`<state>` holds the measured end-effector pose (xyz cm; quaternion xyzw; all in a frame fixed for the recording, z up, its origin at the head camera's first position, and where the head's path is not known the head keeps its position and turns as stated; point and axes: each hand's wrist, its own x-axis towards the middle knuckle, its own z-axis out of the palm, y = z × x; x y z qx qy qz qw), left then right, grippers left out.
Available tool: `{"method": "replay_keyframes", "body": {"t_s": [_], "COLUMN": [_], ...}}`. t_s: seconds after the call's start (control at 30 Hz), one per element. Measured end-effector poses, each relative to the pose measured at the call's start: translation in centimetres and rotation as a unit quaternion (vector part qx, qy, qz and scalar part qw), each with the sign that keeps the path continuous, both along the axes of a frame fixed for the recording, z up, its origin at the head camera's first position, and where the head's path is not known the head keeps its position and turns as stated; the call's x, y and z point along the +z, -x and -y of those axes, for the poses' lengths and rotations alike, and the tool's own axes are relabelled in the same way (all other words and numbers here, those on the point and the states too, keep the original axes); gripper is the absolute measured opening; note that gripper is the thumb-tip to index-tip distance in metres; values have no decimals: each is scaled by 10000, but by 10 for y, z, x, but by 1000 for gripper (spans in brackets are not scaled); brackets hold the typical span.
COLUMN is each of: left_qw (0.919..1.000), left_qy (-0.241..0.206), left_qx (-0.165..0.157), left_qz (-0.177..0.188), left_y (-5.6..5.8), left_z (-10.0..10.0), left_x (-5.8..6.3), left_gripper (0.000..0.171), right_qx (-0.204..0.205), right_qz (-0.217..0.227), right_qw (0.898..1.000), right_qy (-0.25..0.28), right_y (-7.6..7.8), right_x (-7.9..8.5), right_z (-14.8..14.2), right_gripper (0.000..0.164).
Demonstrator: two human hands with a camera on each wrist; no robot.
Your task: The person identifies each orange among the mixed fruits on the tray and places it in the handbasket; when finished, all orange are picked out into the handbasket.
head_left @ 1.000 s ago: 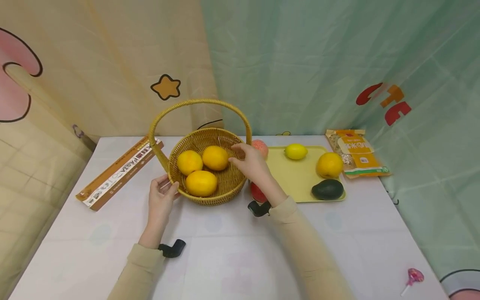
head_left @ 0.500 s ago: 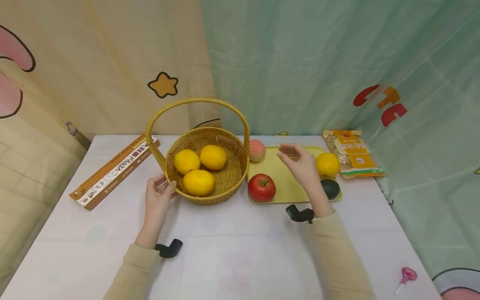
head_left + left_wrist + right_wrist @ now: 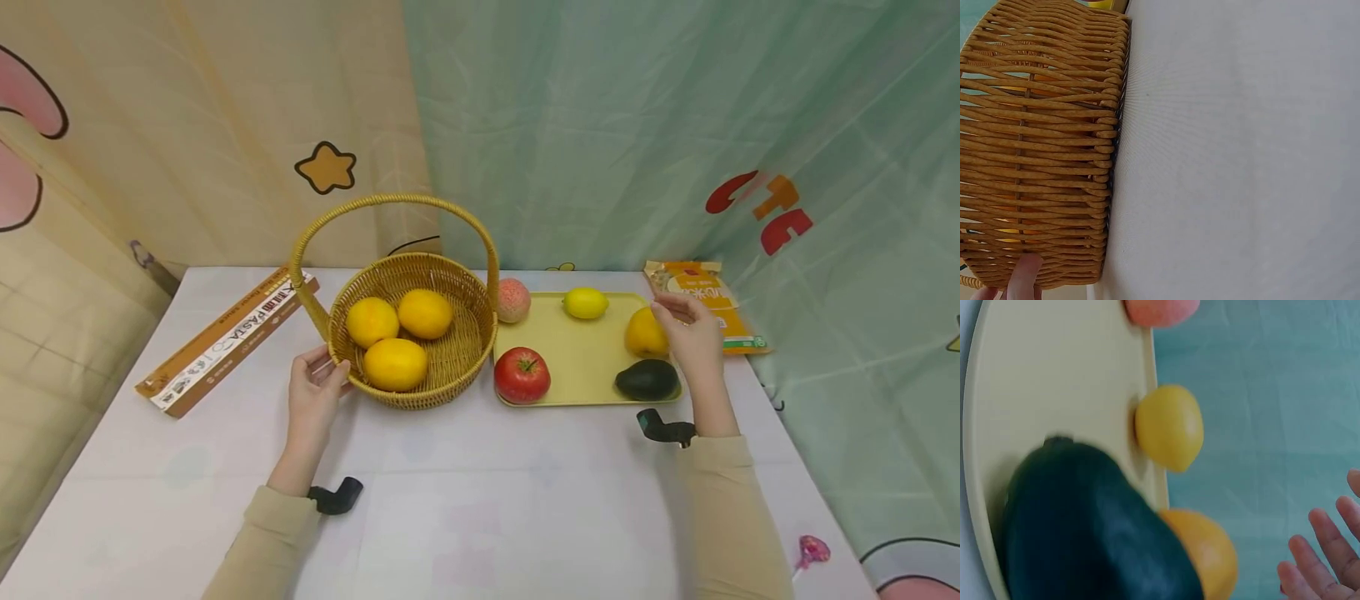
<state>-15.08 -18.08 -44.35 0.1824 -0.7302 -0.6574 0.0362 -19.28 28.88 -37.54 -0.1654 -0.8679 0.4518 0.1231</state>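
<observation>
A wicker basket with a tall arched handle holds several yellow-orange fruits. My left hand holds its near-left rim; the left wrist view shows a fingertip against the woven side. On the right, my right hand hovers with loosely bent fingers beside a yellow-orange round fruit on the pale yellow tray. Its fingers appear apart from the fruit in the right wrist view. A dark green avocado, a lemon, a tomato and a pink peach-like fruit lie there too.
A long pasta box lies diagonally left of the basket. Behind my right hand is an orange-and-clear food bag. A wrapped lollipop lies near the table's right edge. Curtains hang behind the table.
My right hand has left the basket and moved right across the tray to the yellow-orange fruit at its far end. The left hand stays at the basket rim.
</observation>
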Motion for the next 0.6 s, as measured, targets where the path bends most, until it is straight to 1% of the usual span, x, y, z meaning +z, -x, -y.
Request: {"method": "replay_keyframes", "body": {"t_s": [0.1, 0.27, 0.4, 0.5, 0.6], "left_qw": [10000, 10000, 10000, 10000, 10000], "left_qy": [24, 34, 13, -2, 12], "left_qx": [-3, -2, 1, -21, -37], "left_qz": [21, -1, 1, 2, 9], "left_y": [0, 0, -1, -1, 0], "left_z": [0, 1, 1, 1, 1], "left_x": [1, 0, -1, -1, -1], "left_gripper": [53, 53, 53, 53, 53], "right_qx": [-56, 24, 107, 117, 85], "right_qz": [292, 694, 1049, 1278, 1406], "right_qw": [9996, 9975, 9941, 9916, 9900], "right_qy": [-8, -133, -237, -161, -40], "right_y": [2, 7, 12, 14, 17], "right_x": [-3, -12, -22, -30, -35], "right_z": [-14, -27, -32, -32, -33], "right_gripper": [51, 59, 69, 76, 82]}}
